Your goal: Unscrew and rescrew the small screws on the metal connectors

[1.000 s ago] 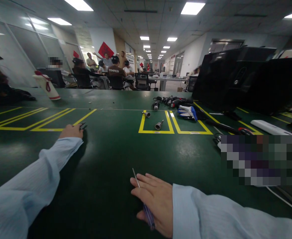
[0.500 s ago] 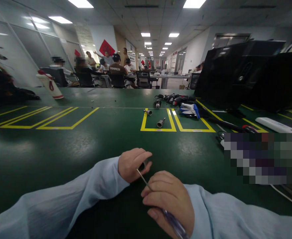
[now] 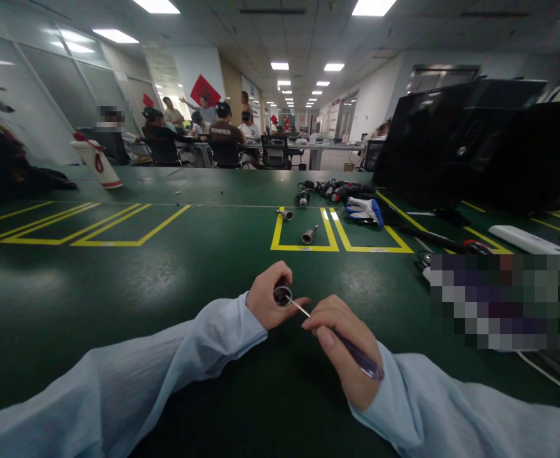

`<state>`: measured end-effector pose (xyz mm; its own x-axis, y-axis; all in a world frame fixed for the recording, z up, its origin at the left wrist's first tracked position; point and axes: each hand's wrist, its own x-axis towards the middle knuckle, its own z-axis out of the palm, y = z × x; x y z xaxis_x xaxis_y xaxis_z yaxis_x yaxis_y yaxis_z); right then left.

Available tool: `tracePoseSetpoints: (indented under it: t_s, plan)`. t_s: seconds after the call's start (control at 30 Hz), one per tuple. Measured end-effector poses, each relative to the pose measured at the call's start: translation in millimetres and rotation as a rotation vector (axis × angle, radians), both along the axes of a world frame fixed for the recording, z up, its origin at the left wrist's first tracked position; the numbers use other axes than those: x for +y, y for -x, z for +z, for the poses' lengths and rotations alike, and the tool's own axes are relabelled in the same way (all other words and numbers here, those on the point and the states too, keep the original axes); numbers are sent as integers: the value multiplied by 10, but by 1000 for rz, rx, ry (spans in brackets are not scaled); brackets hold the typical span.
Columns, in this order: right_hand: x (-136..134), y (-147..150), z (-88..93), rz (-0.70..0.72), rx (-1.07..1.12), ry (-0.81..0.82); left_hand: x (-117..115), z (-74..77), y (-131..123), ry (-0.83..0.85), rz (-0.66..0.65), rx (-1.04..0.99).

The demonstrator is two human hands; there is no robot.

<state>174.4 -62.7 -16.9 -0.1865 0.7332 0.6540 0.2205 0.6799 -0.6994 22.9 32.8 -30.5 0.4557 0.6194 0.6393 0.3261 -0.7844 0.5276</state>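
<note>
My left hand [image 3: 265, 299] grips a short hollow metal socket-like piece [image 3: 282, 294], its round dark opening facing me. In my right hand [image 3: 344, 340] is a screwdriver [image 3: 369, 366] with a translucent purple handle and a thin shaft. The shaft's tip reaches the opening of the metal piece; how deep it goes I cannot tell. Two similar pieces lie ahead in a yellow-taped box: one cup-shaped metal piece with a stem [image 3: 309, 235], and a smaller metal piece [image 3: 286, 215] behind it.
A blue-and-white glove [image 3: 364, 211] lies right of the pieces, with a heap of black cables and tools [image 3: 332, 189] behind. Black monitors [image 3: 461, 140] and a white power strip [image 3: 532, 243] stand right. A white cup [image 3: 97, 162] is far left on the green table [image 3: 203, 273].
Both hands have moved up and away from me. My left hand has turned the metal piece so its opening faces me, and the screwdriver's tip has come to that opening.
</note>
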Motion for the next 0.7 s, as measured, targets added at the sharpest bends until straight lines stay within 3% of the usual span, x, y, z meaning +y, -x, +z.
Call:
tracePoseSetpoints:
  t_s: [0.13,0.4,0.7]
  plan:
    - [11,4,-27,-46,39,76,12,31,6,-83,-102,89]
    - [65,25,-75,-80,-35,109,14,25,-15,-40,-165,149]
    - [208,26,-165,74,272,403,-9,49,-19,-5,-77,157]
